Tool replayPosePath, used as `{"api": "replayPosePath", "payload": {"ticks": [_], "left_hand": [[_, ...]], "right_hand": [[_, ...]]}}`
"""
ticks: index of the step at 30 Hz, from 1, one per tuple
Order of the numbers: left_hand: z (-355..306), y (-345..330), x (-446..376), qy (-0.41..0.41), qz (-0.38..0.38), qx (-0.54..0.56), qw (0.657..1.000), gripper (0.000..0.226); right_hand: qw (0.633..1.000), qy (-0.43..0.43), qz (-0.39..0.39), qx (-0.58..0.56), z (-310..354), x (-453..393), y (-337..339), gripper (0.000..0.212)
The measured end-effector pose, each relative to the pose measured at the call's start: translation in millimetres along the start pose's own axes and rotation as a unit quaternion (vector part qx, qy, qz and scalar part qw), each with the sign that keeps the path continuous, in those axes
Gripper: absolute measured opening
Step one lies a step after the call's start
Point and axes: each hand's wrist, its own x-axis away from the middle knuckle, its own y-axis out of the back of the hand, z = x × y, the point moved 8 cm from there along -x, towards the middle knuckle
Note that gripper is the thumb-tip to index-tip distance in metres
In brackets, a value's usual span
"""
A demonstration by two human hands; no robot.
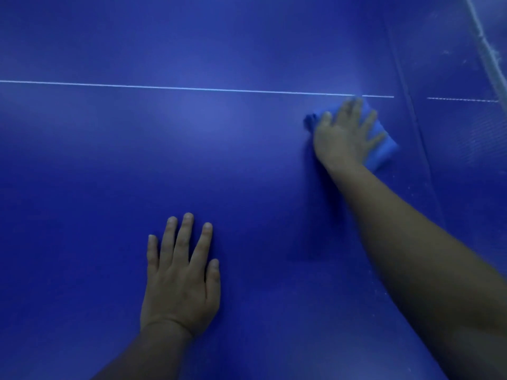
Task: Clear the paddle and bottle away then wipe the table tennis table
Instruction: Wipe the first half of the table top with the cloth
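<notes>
My right hand (346, 133) presses a blue cloth (382, 150) flat, fingers spread, against the table tennis table (109, 160) just below its white line (164, 87), close to the net (466, 138); my left hand (181, 278) rests open-palmed on the near surface. Paddle and bottle are nowhere in view. The cloth looks soft and light, likely to bunch, so I judge broad palm pressure suits it best.

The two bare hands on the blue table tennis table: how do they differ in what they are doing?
The right hand presses a light blue cloth onto the blue table tennis table; the left hand rests straight on bare surface. The right hand reaches far out, beside the white line; the left hand stays near the person. The right hand looks blurred; the left hand is sharp. Both lie palm down, fingers spread.
</notes>
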Motion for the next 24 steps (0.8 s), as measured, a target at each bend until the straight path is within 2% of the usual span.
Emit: {"api": "replayPosePath", "payload": {"ticks": [1,2,4,6,7,9,11,13,14,15,17,18,19,22,24], "left_hand": [[-0.4,0.0,0.3,-0.001,0.002,0.000,1.000,0.061],[-0.7,0.2,0.5,-0.002,0.003,0.002,1.000,0.061],[0.1,0.8,-0.7,-0.002,0.004,0.007,1.000,0.061],[0.9,0.0,-0.9,0.000,0.006,0.003,1.000,0.062],[0.3,0.0,-0.6,0.000,0.005,0.003,1.000,0.062],[-1.1,-0.2,0.0,0.000,0.005,0.006,1.000,0.062],[-1.1,0.1,-0.3,0.006,0.009,0.009,1.000,0.063],[-0.2,-0.3,0.4,0.006,0.010,0.010,1.000,0.062],[0.2,0.0,0.8,0.004,0.009,0.012,1.000,0.062],[0.3,0.2,0.8,0.004,0.007,0.015,1.000,0.062],[0.8,-0.4,0.9,0.005,0.006,0.013,1.000,0.062],[0.5,-1.0,0.5,0.003,0.005,0.009,1.000,0.062],[0.6,-1.1,0.7,0.002,0.006,0.007,1.000,0.062],[1.0,-1.1,-0.2,0.007,0.010,0.007,1.000,0.063],[0.6,-1.4,0.3,0.007,0.014,0.004,1.000,0.063]], "right_hand": [[1.000,-0.018,-0.006,0.006,-10.0,10.9,0.2,0.067],[1.000,0.005,-0.011,0.009,-0.6,25.0,-3.7,0.067],[0.989,0.145,0.006,0.012,56.1,51.5,-19.2,0.065],[0.955,0.292,0.045,0.036,107.9,60.3,-30.7,0.064],[0.943,0.324,0.058,0.055,115.0,49.3,-30.3,0.063],[0.956,0.280,0.040,0.074,91.3,1.7,-15.5,0.060],[0.985,0.168,0.029,0.041,35.1,-39.3,2.4,0.060],[0.992,0.119,0.025,0.025,1.3,-26.7,7.6,0.062],[0.987,0.156,0.017,0.031,4.8,-4.3,3.7,0.063],[0.972,0.233,0.015,0.042,17.0,23.9,-4.3,0.063],[0.921,0.378,0.056,0.076,37.2,61.4,-21.2,0.066],[0.905,0.410,0.063,0.090,42.9,53.7,-19.1,0.066],[0.910,0.400,0.052,0.098,44.4,30.4,-13.5,0.064],[0.961,0.261,0.056,0.079,30.7,-44.8,5.6,0.061],[0.964,0.253,0.047,0.071,28.5,-29.5,4.3,0.061]]}}
